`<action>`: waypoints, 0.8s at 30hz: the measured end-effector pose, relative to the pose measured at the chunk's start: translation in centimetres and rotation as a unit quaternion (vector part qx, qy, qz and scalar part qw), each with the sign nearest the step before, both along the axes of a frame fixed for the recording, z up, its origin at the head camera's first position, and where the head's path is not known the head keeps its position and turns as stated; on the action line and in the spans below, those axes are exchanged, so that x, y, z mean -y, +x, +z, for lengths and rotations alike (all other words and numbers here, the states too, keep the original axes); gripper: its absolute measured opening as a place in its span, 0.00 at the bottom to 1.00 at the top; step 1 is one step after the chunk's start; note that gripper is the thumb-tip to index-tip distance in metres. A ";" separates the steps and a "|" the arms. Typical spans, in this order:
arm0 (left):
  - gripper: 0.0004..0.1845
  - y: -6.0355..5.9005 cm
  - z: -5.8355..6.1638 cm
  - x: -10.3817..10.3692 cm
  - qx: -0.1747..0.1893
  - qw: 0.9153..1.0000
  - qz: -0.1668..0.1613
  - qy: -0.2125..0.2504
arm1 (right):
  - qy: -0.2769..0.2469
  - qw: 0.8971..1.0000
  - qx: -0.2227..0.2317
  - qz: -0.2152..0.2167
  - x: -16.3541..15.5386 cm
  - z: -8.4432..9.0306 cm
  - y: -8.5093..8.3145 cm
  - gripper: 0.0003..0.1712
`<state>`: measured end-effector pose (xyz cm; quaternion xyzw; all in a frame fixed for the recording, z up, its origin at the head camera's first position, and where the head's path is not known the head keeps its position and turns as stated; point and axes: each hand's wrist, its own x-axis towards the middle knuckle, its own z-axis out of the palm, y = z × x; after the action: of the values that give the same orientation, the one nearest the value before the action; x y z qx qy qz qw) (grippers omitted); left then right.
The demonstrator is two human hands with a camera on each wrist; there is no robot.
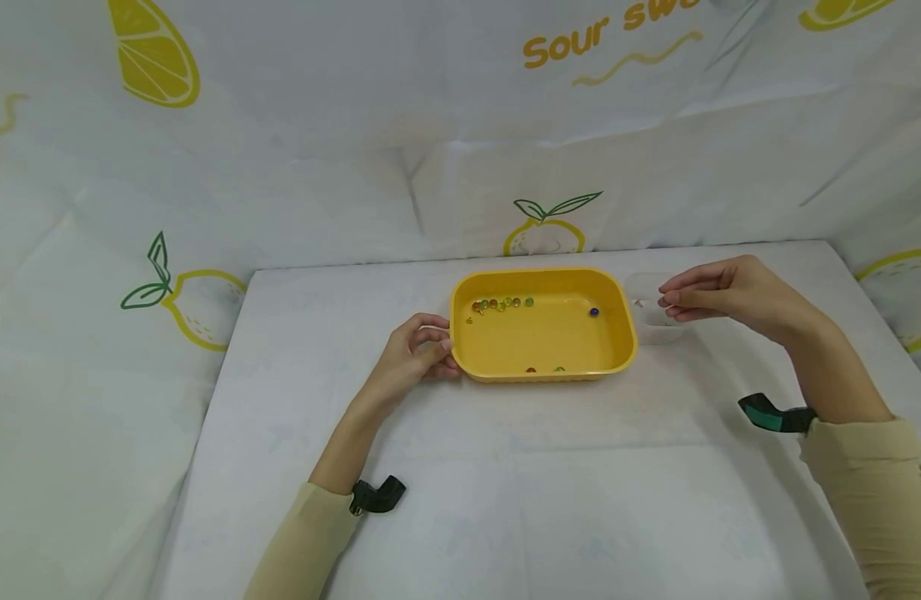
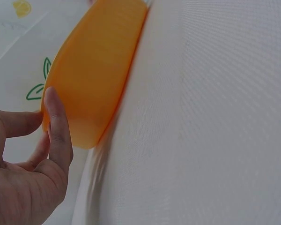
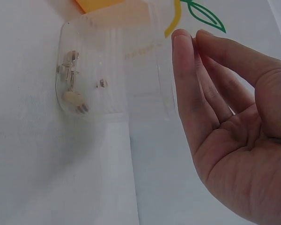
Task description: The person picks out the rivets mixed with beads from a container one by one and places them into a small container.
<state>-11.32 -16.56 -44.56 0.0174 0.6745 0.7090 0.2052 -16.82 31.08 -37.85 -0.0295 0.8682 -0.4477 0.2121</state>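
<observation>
The left hand (image 1: 418,350) grips the near-left corner of the yellow tray (image 1: 618,287), fingers curled on its rim, at centre frame. The right hand (image 1: 718,296) hovers loosely open, holding nothing, just beside a clear cup (image 1: 650,321) to the tray's right. Small coloured beads (image 1: 503,304) lie along the tray's far-left wall; the white table (image 1: 543,500) spreads below.

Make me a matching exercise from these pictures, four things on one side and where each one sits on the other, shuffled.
Things:
1. left hand
2. right hand
3. blue marble
4. clear cup

Places:
A. inside the yellow tray, near its right wall
B. on the table, right of the tray
C. at the tray's left rim
D. beside the cup, fingers straight

Pairs: 1-C, 2-D, 3-A, 4-B
</observation>
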 end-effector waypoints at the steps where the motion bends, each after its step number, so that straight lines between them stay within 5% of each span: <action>1: 0.19 0.0 0.0 0.0 0.001 1.000 0.000 -0.001 | -0.002 1.000 0.000 0.000 0.1 0.0 0.0 0.22; 24: 0.19 0.0 0.0 -0.1 -0.005 1.000 -0.002 -0.006 | -0.039 0.998 -0.038 0.007 5.1 1.5 -0.1 0.21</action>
<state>-11.30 -16.49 -44.57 0.0209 0.6799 0.7044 0.2030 -16.91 25.97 -36.30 -0.0608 0.8571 -0.4784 0.1810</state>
